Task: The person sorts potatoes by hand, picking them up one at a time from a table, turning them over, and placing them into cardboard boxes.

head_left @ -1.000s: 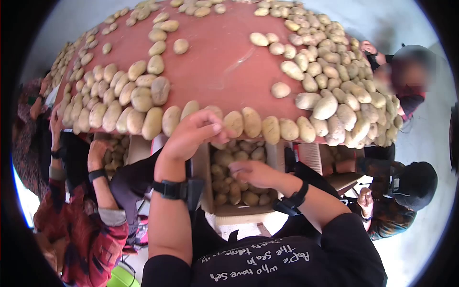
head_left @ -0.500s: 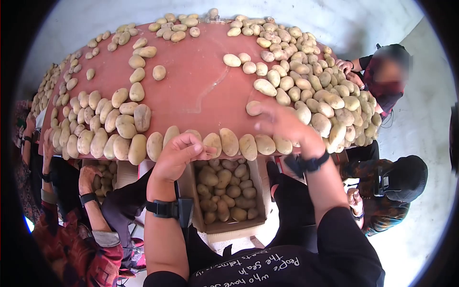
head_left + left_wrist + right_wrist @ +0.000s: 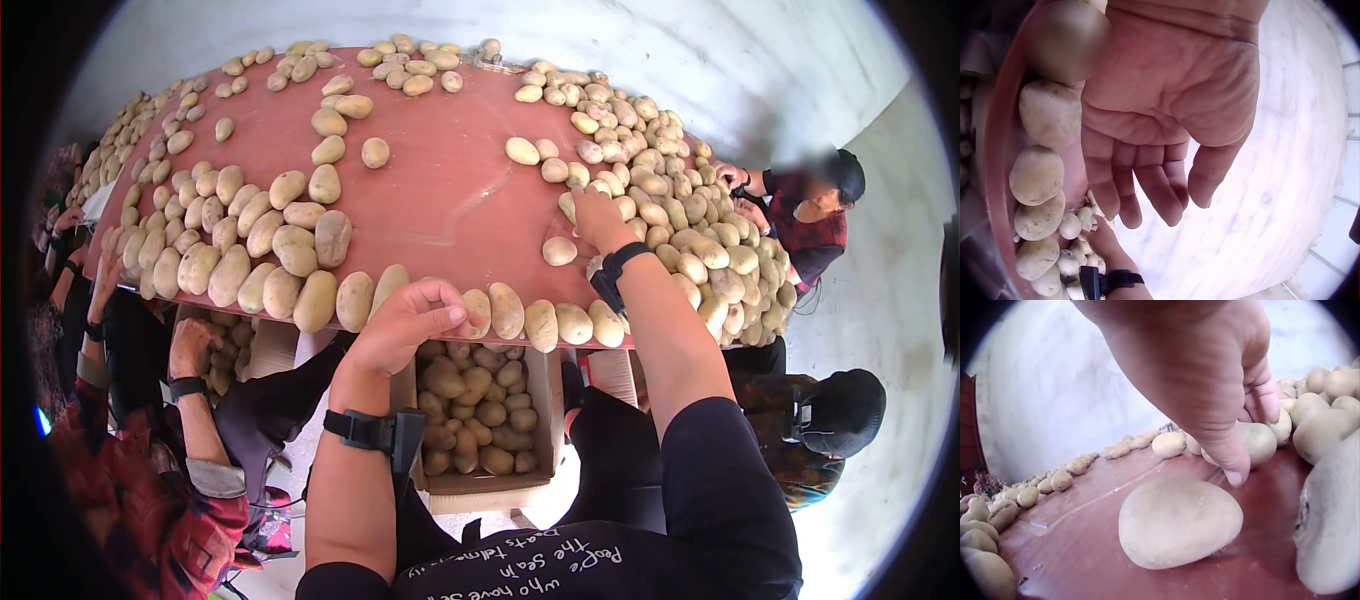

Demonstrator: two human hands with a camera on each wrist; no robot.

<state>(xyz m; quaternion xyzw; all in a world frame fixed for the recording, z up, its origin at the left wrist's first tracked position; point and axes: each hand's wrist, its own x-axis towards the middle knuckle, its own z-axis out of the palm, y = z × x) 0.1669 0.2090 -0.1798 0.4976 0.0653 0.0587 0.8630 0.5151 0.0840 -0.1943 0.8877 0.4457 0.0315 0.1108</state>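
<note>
A big red-brown tabletop [image 3: 440, 190] is covered with many pale yellow-brown potatoes, lying in rows along its edges and in a thick heap along its right edge. The person's left hand [image 3: 405, 315] rests at the near edge of the tabletop, by the row of potatoes that lines that edge. Its fingers are loosely bent and its grip is let go; the left wrist view shows a bare palm [image 3: 1166, 106] with nothing in it, and potatoes sit just beside it along the rim. The person's right hand [image 3: 595, 215] reaches out over the tabletop toward the heap by the right edge. Its fingers point down and touch the potatoes there. In the right wrist view the fingertips [image 3: 1235, 469] press down among the potatoes and are not curled round any of them, so this grip is let go too. One lone round pale potato [image 3: 559, 250] lies on the bare red top just beside that hand, a little nearer the near edge than the fingers; it fills the middle of the right wrist view [image 3: 1179, 522]. Under the near edge of the tabletop stands an open brown cardboard box [image 3: 545, 390] full of potatoes. Other people sit around the tabletop, one in a red checked sleeve [image 3: 150, 500] at the left side.
</note>
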